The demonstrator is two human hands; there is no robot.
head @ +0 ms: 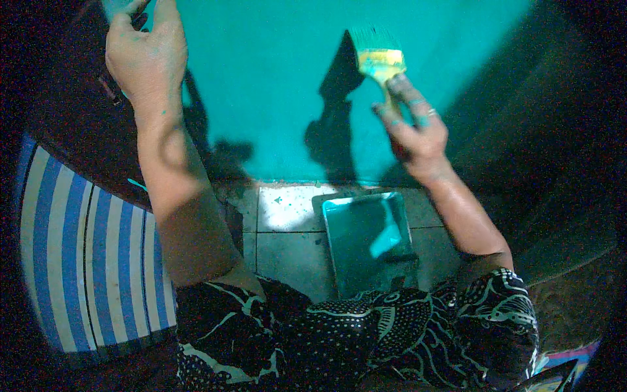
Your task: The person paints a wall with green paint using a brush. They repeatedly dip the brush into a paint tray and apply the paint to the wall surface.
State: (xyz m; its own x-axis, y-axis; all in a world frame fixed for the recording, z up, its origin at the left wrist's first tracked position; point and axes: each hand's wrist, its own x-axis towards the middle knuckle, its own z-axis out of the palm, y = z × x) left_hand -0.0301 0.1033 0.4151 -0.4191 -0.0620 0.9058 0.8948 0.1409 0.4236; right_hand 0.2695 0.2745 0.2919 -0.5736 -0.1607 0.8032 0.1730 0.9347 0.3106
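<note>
My right hand (416, 127), its fingers smeared with paint, grips the handle of a flat paintbrush (381, 62). The brush points upward, with its turquoise-coated bristles at a turquoise painted wall (264, 88); whether they touch it cannot be told. At the upper left, my left hand (149, 59) is raised and speckled with paint. Its fingertips are partly cut off by the frame, and something dark shows between thumb and fingers, too unclear to name. Below the brush, on the floor, lies a paint tray (327, 230) with turquoise paint in it.
Pale floor tiles (289, 245), spotted with paint by the wall, surround the tray. A blue-and-white striped surface (105, 269) stands at the left. Multicoloured cloth-like material (580, 355) shows at the lower right. Deep shadow hides both sides.
</note>
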